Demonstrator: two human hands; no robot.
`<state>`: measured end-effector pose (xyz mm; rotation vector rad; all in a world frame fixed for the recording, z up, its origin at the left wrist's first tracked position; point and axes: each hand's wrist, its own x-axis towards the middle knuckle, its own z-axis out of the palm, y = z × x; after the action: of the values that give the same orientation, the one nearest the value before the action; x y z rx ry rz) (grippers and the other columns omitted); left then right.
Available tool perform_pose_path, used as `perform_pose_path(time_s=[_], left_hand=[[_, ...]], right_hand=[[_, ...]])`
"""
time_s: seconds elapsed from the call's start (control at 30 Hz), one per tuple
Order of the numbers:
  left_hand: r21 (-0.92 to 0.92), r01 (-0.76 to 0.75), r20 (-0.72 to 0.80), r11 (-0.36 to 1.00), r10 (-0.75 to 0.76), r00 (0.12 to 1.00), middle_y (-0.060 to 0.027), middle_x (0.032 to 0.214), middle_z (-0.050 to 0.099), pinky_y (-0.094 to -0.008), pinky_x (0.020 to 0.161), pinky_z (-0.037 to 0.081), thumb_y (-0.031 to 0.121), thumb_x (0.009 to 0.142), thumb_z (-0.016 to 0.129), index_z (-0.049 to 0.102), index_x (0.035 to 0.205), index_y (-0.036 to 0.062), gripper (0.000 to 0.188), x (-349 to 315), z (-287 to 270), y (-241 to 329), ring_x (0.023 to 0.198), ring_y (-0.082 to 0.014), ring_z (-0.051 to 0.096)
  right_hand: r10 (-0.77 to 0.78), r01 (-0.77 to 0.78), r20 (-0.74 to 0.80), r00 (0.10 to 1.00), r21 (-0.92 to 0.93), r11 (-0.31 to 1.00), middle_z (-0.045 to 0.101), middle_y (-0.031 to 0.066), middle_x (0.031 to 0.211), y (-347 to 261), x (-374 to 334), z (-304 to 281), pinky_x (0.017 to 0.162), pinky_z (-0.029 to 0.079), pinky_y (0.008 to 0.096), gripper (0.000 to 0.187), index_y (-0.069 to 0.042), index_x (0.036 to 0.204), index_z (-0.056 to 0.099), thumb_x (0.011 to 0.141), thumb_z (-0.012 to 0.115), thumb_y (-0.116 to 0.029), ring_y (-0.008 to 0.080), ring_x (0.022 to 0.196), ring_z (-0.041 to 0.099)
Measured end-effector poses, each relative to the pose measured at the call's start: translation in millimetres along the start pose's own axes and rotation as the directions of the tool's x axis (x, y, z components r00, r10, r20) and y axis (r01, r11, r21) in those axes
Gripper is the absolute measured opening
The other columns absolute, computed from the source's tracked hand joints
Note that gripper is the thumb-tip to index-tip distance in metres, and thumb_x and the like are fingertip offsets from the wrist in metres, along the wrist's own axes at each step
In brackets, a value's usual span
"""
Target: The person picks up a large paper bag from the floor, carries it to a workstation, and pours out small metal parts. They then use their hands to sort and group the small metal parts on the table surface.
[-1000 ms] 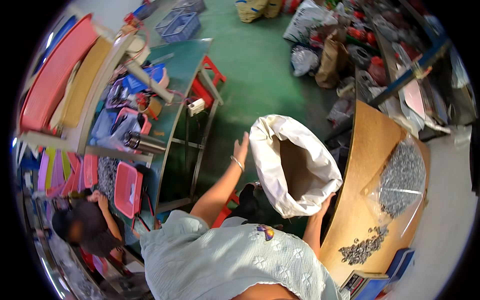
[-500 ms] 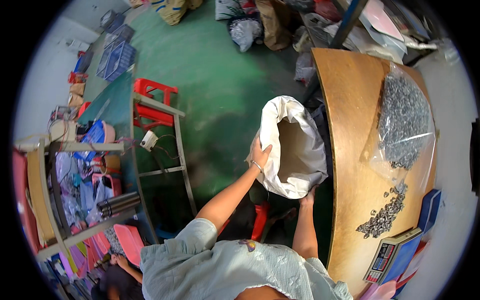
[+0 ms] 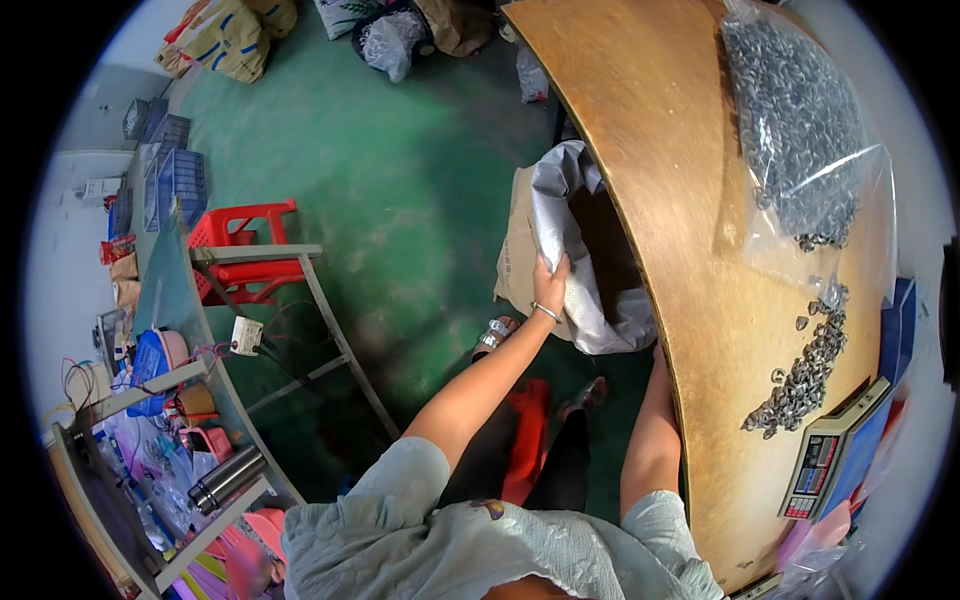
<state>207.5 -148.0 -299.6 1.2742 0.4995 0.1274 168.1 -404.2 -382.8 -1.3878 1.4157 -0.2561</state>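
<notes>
A tall brown sack with its whitish lining folded over the rim stands beside the wooden table, its dark mouth partly covered by the table's edge. My left hand is closed on the near left part of that folded rim. My right arm reaches in at the table's edge towards the near side of the sack; the hand is mostly hidden there, so its fingers do not show. On the wooden table lie a clear plastic bag full of small metal pieces and a loose heap of metal pieces.
A scale with a blue top sits on the table's near right. To the left are a red stool, a metal-framed workbench with clutter, and blue-grey crates. A red stool is by my legs; filled bags stand far off.
The sack has shifted to the right and partly under the table's edge, with my left hand still on its rim. My right hand has passed mostly out of sight. The whole view has shifted.
</notes>
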Motion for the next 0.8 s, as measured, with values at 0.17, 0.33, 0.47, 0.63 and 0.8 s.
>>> perform_pose_path(time_s=[0.17,0.33,0.47,0.63,0.8], left_hand=[[0.309,-0.010,0.062,0.951,-0.010,0.998,-0.0246,0.125,0.041,-0.0350,0.098,0.031,0.022,0.080,0.062,0.016,0.137,0.0012,0.076,-17.6,35.5,-10.8,0.116,-0.0310,0.041],[0.341,0.001,0.107,0.940,-0.040,0.993,-0.0175,0.132,0.033,-0.0405,0.100,0.029,0.011,0.078,0.064,0.013,0.138,0.0072,0.079,-36.4,31.7,-28.1,0.123,-0.0309,0.033],[0.490,0.039,0.087,0.871,-0.093,0.992,-0.0210,0.130,0.034,-0.0398,0.097,0.033,0.013,0.079,0.062,0.019,0.135,0.0016,0.072,-52.7,-46.1,-75.2,0.117,-0.0322,0.039],[0.835,0.030,0.103,0.550,-0.209,0.972,-0.0270,0.120,0.046,-0.0392,0.091,0.039,0.017,0.073,0.066,0.038,0.124,-0.0056,0.062,-109.4,-206.5,-140.1,0.108,-0.0359,0.048],[0.828,-0.301,0.558,0.473,-0.639,0.529,-0.0129,0.081,0.062,-0.0373,0.064,0.048,0.037,0.079,0.057,0.059,0.092,0.0018,0.038,-167.3,-325.1,-178.4,0.071,-0.0250,0.060]], right_hand=[[-0.036,0.036,0.029,0.999,-0.003,0.999,0.039,0.0135,0.133,-5.0,24.0,-9.9,0.098,0.035,0.0396,0.056,-0.006,0.130,0.036,0.091,0.035,-0.046,0.0300,0.117,0.043],[-0.077,0.082,0.092,0.993,-0.045,0.996,0.039,0.0140,0.132,12.4,25.7,-18.3,0.098,0.035,0.0396,0.056,-0.005,0.130,0.036,0.091,0.035,-0.045,0.0302,0.117,0.043],[-0.120,0.134,0.164,0.979,-0.077,0.988,0.040,0.0144,0.132,22.0,11.8,-32.9,0.098,0.035,0.0395,0.055,-0.005,0.129,0.037,0.091,0.036,-0.044,0.0303,0.117,0.043],[-0.147,0.195,0.244,0.959,-0.186,0.963,0.040,0.0150,0.132,65.6,-4.3,-104.4,0.098,0.035,0.0395,0.055,-0.004,0.129,0.038,0.090,0.037,-0.043,0.0304,0.117,0.043],[-0.280,0.501,0.445,0.851,-0.522,0.690,0.041,0.0155,0.131,214.8,-36.9,-267.4,0.097,0.035,0.0395,0.054,-0.004,0.128,0.039,0.090,0.038,-0.042,0.0306,0.118,0.043]])
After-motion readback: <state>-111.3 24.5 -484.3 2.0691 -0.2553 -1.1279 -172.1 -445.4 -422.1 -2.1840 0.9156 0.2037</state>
